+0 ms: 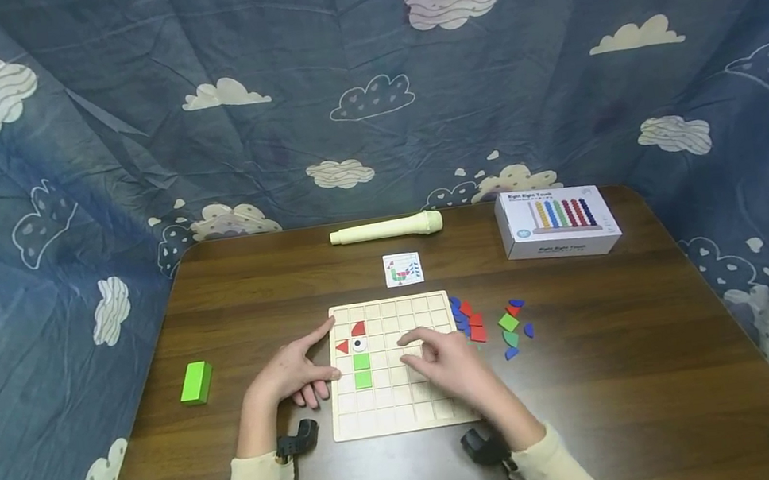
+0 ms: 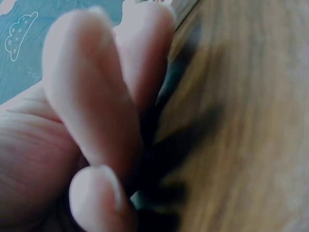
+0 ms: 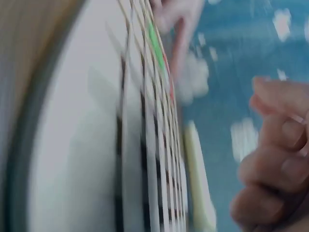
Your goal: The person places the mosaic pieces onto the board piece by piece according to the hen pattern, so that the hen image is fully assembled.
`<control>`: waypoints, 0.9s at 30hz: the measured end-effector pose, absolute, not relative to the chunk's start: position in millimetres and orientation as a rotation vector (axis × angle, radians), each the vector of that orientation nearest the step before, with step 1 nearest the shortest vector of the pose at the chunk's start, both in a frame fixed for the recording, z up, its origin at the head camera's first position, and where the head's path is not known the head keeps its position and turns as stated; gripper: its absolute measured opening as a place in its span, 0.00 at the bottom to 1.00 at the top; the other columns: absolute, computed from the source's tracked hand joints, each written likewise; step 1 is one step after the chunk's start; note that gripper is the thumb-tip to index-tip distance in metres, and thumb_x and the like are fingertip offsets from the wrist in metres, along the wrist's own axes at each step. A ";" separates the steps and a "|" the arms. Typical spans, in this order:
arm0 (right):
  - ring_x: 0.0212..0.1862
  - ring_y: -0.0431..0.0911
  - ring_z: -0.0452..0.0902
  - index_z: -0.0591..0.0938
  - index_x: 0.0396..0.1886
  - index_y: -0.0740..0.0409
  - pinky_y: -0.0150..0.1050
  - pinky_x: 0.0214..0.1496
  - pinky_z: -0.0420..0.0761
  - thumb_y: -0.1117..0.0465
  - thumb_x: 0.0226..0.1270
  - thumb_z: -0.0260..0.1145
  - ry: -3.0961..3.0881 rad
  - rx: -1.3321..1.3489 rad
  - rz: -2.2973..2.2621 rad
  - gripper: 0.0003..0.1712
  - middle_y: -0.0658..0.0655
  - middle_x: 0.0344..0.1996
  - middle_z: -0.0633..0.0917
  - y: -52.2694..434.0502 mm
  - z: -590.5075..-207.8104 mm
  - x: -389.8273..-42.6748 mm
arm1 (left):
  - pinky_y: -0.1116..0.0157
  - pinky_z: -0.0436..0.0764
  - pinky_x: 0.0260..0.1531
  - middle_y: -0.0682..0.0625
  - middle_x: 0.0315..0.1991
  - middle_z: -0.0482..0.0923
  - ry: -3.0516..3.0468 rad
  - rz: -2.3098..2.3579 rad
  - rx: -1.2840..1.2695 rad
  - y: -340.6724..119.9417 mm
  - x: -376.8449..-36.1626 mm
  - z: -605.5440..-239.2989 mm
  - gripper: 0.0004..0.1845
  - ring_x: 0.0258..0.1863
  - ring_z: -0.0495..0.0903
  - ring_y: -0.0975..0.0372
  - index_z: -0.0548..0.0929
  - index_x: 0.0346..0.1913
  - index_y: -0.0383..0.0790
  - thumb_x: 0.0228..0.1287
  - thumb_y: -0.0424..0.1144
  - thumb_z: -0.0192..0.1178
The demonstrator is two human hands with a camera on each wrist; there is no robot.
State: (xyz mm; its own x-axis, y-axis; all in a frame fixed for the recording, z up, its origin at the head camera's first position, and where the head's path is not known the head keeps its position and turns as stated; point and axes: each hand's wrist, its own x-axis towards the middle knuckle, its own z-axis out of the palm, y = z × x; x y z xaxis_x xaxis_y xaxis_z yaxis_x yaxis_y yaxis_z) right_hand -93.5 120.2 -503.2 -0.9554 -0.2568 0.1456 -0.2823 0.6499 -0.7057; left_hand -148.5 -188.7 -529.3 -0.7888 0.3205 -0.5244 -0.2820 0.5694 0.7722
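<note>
Hands at a wooden grid board [image 1: 406, 413] mid-table: left hand [image 1: 296, 375] rests flat-fingered on its left edge, steadying it; right hand [image 1: 446, 364] hovers over the squares, fingers curled, its contents unclear. Best lower squarely, board braced.

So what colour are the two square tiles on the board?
Green: the two square tiles sit stacked on the board, clearest in the head view.
</note>
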 end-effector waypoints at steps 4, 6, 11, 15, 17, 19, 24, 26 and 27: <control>0.19 0.34 0.61 0.90 0.48 0.55 0.31 0.23 0.63 0.61 0.68 0.77 -2.739 0.259 1.333 0.11 0.44 0.15 0.69 186.5 -508.1 -94.1 | 0.66 0.79 0.14 0.42 0.20 0.86 2.160 1.223 0.041 -187.2 -149.8 -529.3 0.52 0.12 0.83 0.59 0.56 0.83 0.76 0.65 0.43 0.76; 0.20 0.35 0.61 0.89 0.50 0.56 0.33 0.24 0.64 0.60 0.69 0.76 -2.752 0.125 1.325 0.12 0.45 0.16 0.69 218.1 -512.9 -93.2 | 0.66 0.79 0.14 0.42 0.20 0.86 2.157 1.225 0.046 -187.7 -149.8 -528.2 0.52 0.13 0.83 0.59 0.56 0.84 0.75 0.65 0.43 0.76; 0.21 0.39 0.62 0.86 0.53 0.57 0.35 0.24 0.64 0.56 0.73 0.73 -2.886 -0.084 1.213 0.15 0.47 0.17 0.69 269.9 -523.8 -90.3 | 0.66 0.79 0.14 0.42 0.20 0.86 2.153 1.225 0.034 -187.8 -148.3 -527.2 0.52 0.12 0.83 0.59 0.56 0.84 0.74 0.65 0.43 0.77; 0.22 0.42 0.65 0.85 0.53 0.57 0.35 0.24 0.64 0.50 0.73 0.74 -3.038 -0.131 1.092 0.18 0.49 0.19 0.73 279.1 -527.7 -88.8 | 0.66 0.79 0.14 0.42 0.20 0.87 2.154 1.223 0.018 -187.0 -147.7 -527.8 0.52 0.12 0.83 0.59 0.57 0.83 0.75 0.65 0.43 0.77; 0.23 0.43 0.67 0.85 0.52 0.57 0.36 0.24 0.65 0.47 0.71 0.74 -3.094 -0.142 1.019 0.21 0.50 0.20 0.75 277.7 -528.4 -89.2 | 0.66 0.79 0.14 0.42 0.20 0.87 2.154 1.223 0.014 -186.7 -147.7 -527.8 0.52 0.13 0.83 0.59 0.57 0.83 0.75 0.65 0.43 0.77; 0.23 0.44 0.68 0.85 0.51 0.57 0.37 0.25 0.65 0.45 0.69 0.75 -3.126 -0.161 0.943 0.23 0.51 0.21 0.76 274.7 -528.9 -90.1 | 0.66 0.79 0.14 0.42 0.20 0.87 2.158 1.223 0.012 -186.6 -147.7 -527.8 0.52 0.13 0.83 0.59 0.57 0.83 0.75 0.65 0.43 0.77; 0.24 0.45 0.68 0.85 0.51 0.59 0.38 0.25 0.64 0.45 0.68 0.76 -3.130 -0.208 0.832 0.25 0.51 0.21 0.75 268.4 -531.8 -91.9 | 0.66 0.79 0.14 0.42 0.20 0.87 2.161 1.223 0.014 -187.0 -147.8 -527.5 0.52 0.13 0.83 0.59 0.57 0.83 0.75 0.65 0.43 0.77; 0.24 0.45 0.68 0.85 0.51 0.59 0.38 0.25 0.64 0.45 0.70 0.75 -3.122 -0.214 0.811 0.23 0.51 0.20 0.75 267.2 -533.0 -92.4 | 0.66 0.79 0.14 0.42 0.20 0.87 2.161 1.223 0.015 -187.2 -147.6 -527.5 0.52 0.13 0.83 0.59 0.57 0.83 0.75 0.65 0.43 0.77; 0.23 0.45 0.68 0.85 0.51 0.59 0.38 0.25 0.64 0.46 0.71 0.74 -3.117 -0.217 0.809 0.23 0.51 0.20 0.75 266.9 -533.4 -92.4 | 0.66 0.79 0.14 0.42 0.20 0.87 2.161 1.222 0.017 -187.3 -147.5 -527.6 0.52 0.13 0.83 0.59 0.57 0.83 0.75 0.65 0.43 0.77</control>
State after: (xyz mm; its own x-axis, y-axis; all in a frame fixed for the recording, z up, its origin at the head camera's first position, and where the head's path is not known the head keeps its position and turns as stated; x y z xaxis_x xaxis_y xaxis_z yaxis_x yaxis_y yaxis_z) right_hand -92.4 266.9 -533.4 -0.9873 0.1085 -0.1163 0.1514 0.8654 -0.4776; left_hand -147.5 -187.3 -527.6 -0.7906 0.3122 -0.5268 -0.2907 0.5659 0.7715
